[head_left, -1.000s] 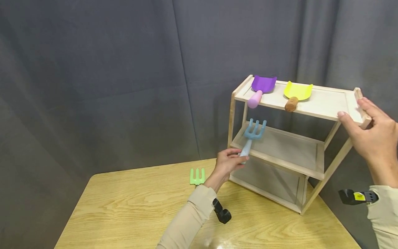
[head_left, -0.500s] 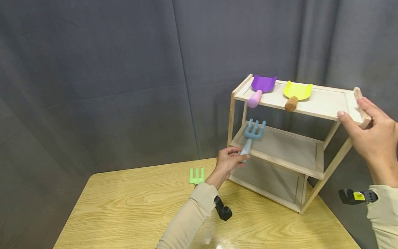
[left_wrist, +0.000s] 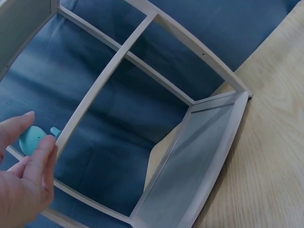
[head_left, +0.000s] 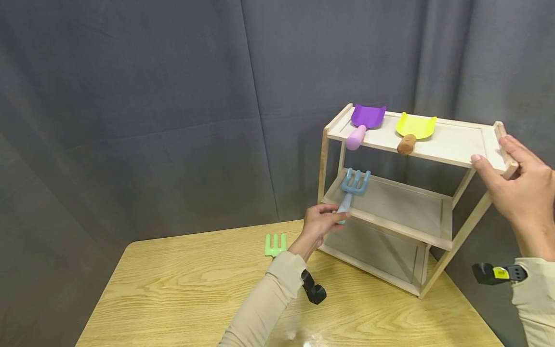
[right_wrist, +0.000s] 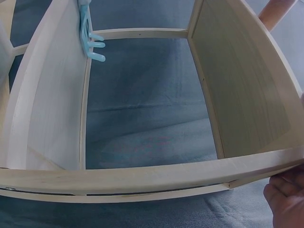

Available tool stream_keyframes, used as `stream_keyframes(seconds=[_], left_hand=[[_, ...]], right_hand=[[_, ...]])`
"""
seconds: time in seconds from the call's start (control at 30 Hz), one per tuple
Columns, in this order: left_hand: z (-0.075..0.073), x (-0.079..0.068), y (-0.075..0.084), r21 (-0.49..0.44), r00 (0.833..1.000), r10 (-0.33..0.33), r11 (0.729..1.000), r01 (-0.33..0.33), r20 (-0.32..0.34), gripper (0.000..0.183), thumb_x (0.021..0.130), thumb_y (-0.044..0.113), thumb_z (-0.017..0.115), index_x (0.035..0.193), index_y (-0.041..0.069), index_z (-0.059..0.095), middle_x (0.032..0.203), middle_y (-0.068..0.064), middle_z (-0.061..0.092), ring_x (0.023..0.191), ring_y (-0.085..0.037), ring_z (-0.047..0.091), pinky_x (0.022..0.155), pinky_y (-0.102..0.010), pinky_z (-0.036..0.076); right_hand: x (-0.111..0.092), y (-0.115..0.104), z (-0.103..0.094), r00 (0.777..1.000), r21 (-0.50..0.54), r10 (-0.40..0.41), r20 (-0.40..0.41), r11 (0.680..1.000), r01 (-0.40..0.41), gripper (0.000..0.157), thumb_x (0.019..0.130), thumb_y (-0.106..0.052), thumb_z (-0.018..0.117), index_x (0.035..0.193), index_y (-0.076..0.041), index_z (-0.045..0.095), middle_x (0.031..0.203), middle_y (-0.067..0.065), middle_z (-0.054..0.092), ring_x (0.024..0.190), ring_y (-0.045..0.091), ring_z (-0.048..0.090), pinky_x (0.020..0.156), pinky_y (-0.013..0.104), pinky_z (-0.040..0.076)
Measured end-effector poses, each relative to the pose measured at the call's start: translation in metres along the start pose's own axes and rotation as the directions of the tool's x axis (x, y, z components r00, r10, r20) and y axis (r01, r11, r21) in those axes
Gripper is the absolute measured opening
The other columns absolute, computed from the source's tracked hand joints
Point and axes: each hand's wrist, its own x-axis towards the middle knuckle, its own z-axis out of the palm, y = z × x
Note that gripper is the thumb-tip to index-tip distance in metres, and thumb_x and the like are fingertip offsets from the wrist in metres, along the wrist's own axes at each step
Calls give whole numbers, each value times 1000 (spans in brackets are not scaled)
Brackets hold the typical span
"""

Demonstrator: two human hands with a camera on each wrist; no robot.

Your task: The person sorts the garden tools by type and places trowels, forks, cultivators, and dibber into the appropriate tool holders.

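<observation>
Blue fork (head_left: 353,188): left end of middle shelf (head_left: 403,205), wooden rack (head_left: 399,230), handle past front edge | Left hand (head_left: 318,223): pinching its handle | Right hand (head_left: 525,187): gripping rack's top right corner | Purple scoop (head_left: 367,118), yellow scoop (head_left: 415,127): top shelf (head_left: 459,141) | Green fork (head_left: 275,252): table (head_left: 195,289)

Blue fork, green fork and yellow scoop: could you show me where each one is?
Blue fork (head_left: 353,189), head view: on the base of its prongs.
Green fork (head_left: 275,251), head view: on the base of its prongs.
Yellow scoop (head_left: 415,128), head view: on its blade.
</observation>
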Motion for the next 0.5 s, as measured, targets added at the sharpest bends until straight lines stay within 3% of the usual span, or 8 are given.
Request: stream_keyframes(seconds=[0.2, 0.5], left_hand=[[0, 0, 0, -22, 1000, -2, 1000, 2, 8, 28, 79, -1, 79, 104, -4, 68, 95, -14, 62, 78, -24, 70, 68, -29, 58], [-5, 0, -3, -20, 999, 22, 1000, -21, 40, 31, 79, -1, 78, 108, -5, 67, 95, -14, 63, 93, -33, 67, 78, -35, 57]], right_hand=[[1, 1, 0, 1000, 18, 9, 7, 1000, -10, 58, 86, -29, 70, 140, -15, 53, 145, -5, 45, 121, -5, 42, 101, 12, 33], [1, 2, 1, 1000, 24, 4, 5, 1000, -4, 58, 87, -29, 69, 140, -13, 53, 145, -3, 44, 123, -2, 42, 102, 14, 33]])
